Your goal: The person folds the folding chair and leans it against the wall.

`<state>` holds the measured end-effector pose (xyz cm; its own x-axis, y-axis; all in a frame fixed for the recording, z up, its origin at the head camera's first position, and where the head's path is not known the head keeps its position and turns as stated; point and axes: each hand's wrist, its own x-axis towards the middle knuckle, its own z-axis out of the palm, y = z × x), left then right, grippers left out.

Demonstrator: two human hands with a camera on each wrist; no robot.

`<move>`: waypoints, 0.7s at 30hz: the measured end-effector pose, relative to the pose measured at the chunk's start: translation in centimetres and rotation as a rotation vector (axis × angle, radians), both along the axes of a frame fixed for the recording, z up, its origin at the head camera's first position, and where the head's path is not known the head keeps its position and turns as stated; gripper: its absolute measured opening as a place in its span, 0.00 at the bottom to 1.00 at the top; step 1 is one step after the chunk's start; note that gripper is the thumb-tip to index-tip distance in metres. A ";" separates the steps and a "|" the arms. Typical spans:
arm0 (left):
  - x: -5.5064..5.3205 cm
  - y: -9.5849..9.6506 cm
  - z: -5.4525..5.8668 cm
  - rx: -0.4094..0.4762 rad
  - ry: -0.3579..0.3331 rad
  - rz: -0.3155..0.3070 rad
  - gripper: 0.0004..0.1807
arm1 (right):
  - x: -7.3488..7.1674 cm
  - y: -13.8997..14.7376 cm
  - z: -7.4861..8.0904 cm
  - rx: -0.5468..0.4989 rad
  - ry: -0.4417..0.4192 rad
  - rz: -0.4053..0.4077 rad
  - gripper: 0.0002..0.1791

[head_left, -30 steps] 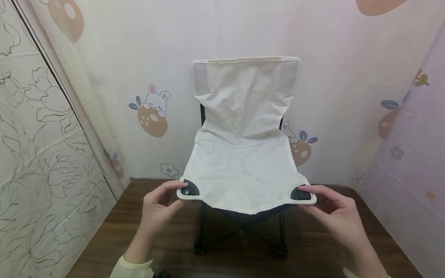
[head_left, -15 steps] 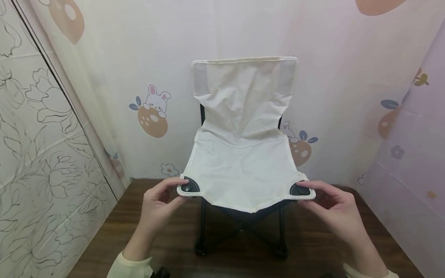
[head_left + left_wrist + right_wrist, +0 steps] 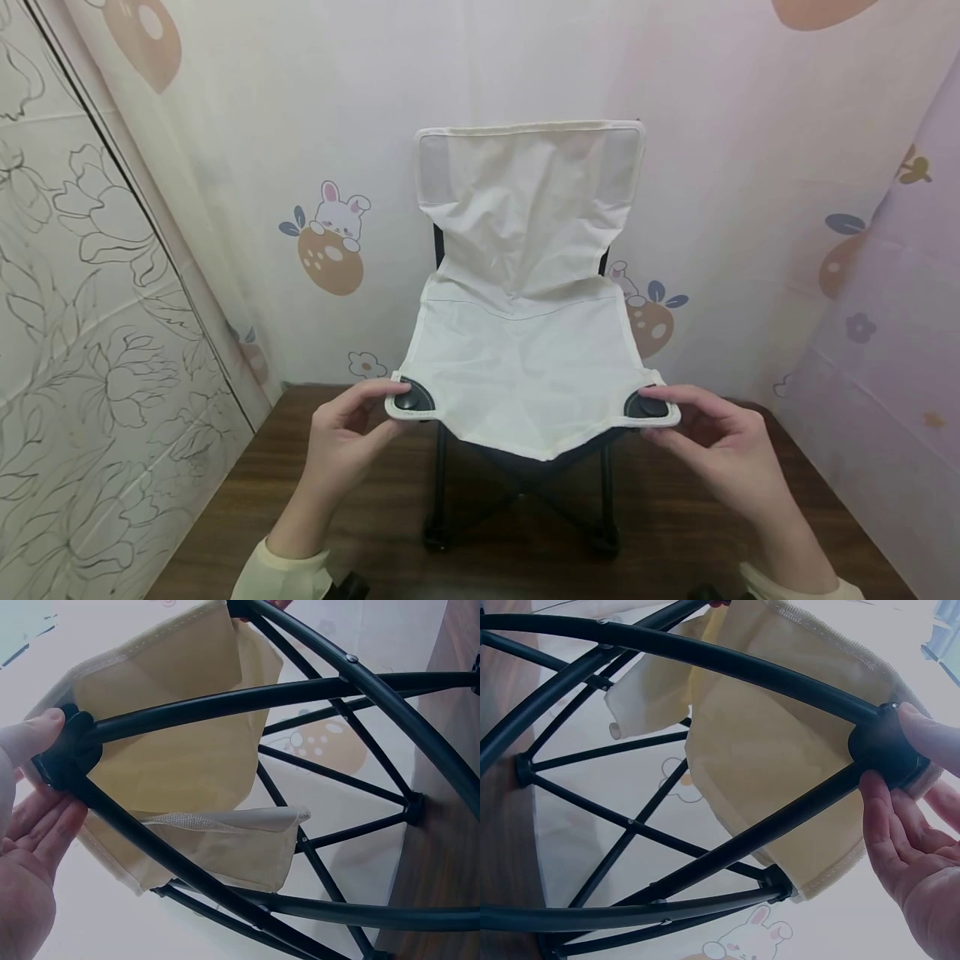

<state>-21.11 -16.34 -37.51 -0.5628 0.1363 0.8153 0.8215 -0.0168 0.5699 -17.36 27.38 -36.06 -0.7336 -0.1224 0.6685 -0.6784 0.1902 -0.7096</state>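
A folding camp chair (image 3: 517, 358) with a cream fabric seat and backrest stands unfolded on black legs, facing me. My left hand (image 3: 345, 437) pinches its front left corner, fingers over the black corner patch (image 3: 411, 397) and thumb beneath. At the front right corner, my right hand (image 3: 727, 442) grips in the same manner over the other black patch (image 3: 649, 406). Seen from below in the left wrist view, two tubes meet at a black plastic joint (image 3: 75, 742) between thumb and fingers. A matching joint (image 3: 885, 746) sits within the right hand's grasp in the right wrist view.
The chair rests on a dark wood-grain surface (image 3: 300, 483). Close behind it hangs a pale curtain (image 3: 247, 167) printed with rabbits and carrots. A flower-patterned panel (image 3: 97, 333) bounds the left side, and another pale printed sheet (image 3: 892, 367) the right.
Both front corners of the seat have risen slightly, and my fingers keep hold of them. The chair's feet and backrest stay nearly where they were.
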 end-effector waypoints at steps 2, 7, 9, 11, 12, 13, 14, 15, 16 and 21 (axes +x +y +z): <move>0.0 0.0 0.1 -0.006 -0.012 0.007 0.23 | 0.0 -0.1 0.2 0.025 -0.005 -0.013 0.29; 0.0 0.2 0.4 -0.016 -0.017 0.019 0.23 | 0.1 -0.2 0.7 0.095 -0.022 -0.065 0.28; 0.0 0.3 0.5 -0.021 -0.015 0.023 0.23 | 0.2 -0.3 0.8 0.106 -0.029 -0.080 0.28; 0.0 0.3 0.6 -0.022 -0.014 0.025 0.23 | 0.2 -0.4 0.9 0.116 -0.030 -0.099 0.28; 0.0 0.4 0.6 -0.023 -0.012 0.024 0.23 | 0.2 -0.4 0.9 0.118 -0.027 -0.103 0.28; 0.0 0.4 0.6 -0.024 -0.010 0.022 0.23 | 0.2 -0.4 0.9 0.117 -0.026 -0.105 0.28; -0.1 0.4 0.6 -0.024 -0.010 0.021 0.24 | 0.2 -0.4 0.9 0.114 -0.026 -0.108 0.28; -0.1 0.4 0.7 -0.024 -0.009 0.019 0.24 | 0.1 -0.5 0.9 0.111 -0.022 -0.108 0.28; -0.1 0.5 0.7 -0.025 -0.009 0.017 0.24 | 0.1 -0.5 0.9 0.114 -0.020 -0.114 0.28; -0.2 0.7 1.0 -0.028 -0.016 0.015 0.24 | 0.0 -0.5 0.9 0.108 -0.012 -0.117 0.29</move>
